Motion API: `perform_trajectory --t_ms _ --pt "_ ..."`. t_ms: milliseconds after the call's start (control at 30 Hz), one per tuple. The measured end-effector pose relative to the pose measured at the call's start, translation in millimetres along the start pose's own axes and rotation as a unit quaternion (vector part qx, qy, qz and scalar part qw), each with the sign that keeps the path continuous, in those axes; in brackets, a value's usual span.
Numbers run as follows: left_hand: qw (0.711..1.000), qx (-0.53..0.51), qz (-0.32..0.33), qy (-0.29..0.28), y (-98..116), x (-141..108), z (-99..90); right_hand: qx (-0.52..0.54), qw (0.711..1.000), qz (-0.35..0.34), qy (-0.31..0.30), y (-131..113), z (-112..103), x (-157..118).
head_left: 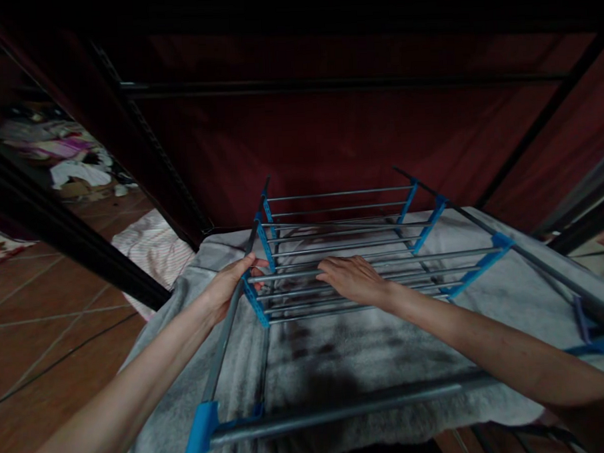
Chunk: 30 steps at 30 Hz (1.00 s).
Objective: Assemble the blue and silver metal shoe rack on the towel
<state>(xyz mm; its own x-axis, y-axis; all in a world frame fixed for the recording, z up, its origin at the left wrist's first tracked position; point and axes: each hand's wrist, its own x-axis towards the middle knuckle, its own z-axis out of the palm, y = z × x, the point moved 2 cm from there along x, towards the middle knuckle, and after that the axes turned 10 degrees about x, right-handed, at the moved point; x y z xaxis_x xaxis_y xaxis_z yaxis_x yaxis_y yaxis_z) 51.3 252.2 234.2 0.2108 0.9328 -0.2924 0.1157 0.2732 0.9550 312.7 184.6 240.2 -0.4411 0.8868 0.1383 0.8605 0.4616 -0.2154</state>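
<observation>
Blue-and-grey drying rack (350, 409): sat on the blanket in the middle of the scene, its metal rods running left to right between blue plastic brackets (477, 272).
Left hand (234, 277): wrapped around the rack's left side tube, thumb over it, fingers bent round toward the left bracket.
Right hand (351, 278): lay palm down over the middle rods with curled fingers; I could not tell whether they gripped one.
Grey blanket (348, 361): spread beneath the rack, lightly rumpled.
Dark red panel (328, 138): stood upright at the far side.
Striped cloth (153, 250): lay left of the blanket, over the tiled floor (59, 290).
Clothes pile (63, 147): showed dimly at far left.
</observation>
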Motion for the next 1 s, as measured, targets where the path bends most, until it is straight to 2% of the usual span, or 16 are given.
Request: perform_trajectory --t_ms 233,1000 --pt "1.0 0.02 0.004 0.021 -1.0 2.4 -0.1 -0.019 1.0 -0.006 0.005 0.0 -0.7 0.3" --pt "0.999 0.023 0.015 0.039 -6.4 7.4 1.0 -0.029 0.999 -0.025 0.005 3.8 4.8 -0.9"
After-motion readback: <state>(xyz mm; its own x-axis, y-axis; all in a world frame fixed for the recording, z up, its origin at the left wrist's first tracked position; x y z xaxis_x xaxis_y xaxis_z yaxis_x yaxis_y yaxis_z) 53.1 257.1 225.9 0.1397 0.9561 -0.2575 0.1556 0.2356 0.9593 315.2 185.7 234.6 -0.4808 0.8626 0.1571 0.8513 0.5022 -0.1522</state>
